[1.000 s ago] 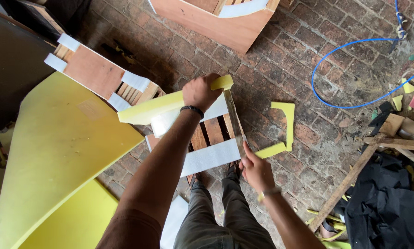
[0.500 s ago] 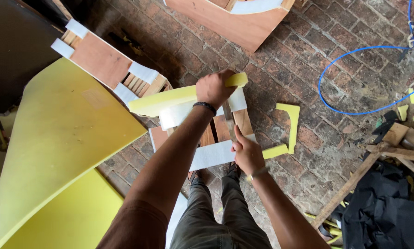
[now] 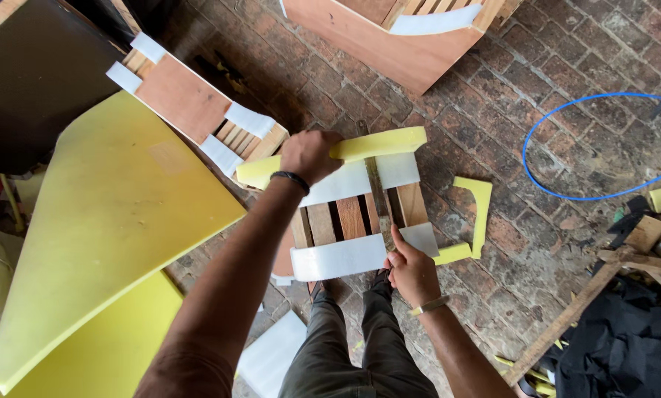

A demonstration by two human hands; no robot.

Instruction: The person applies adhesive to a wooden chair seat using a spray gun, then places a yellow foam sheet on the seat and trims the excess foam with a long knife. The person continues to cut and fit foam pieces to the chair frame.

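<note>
Yellow foam strip (image 3: 378,144) is lying along the far edge of the slatted wooden frame (image 3: 360,217), the left hand (image 3: 310,155) clamping it while the right hand (image 3: 411,269) is grasping a long blade (image 3: 377,193), apparently trimming, seemingly unfinished.

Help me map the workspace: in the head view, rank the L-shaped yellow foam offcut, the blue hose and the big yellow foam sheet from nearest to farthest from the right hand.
From the right hand:
1. L-shaped yellow foam offcut, just to its right on the bricks.
2. Big yellow foam sheet, far left.
3. Blue hose, upper right.
</note>
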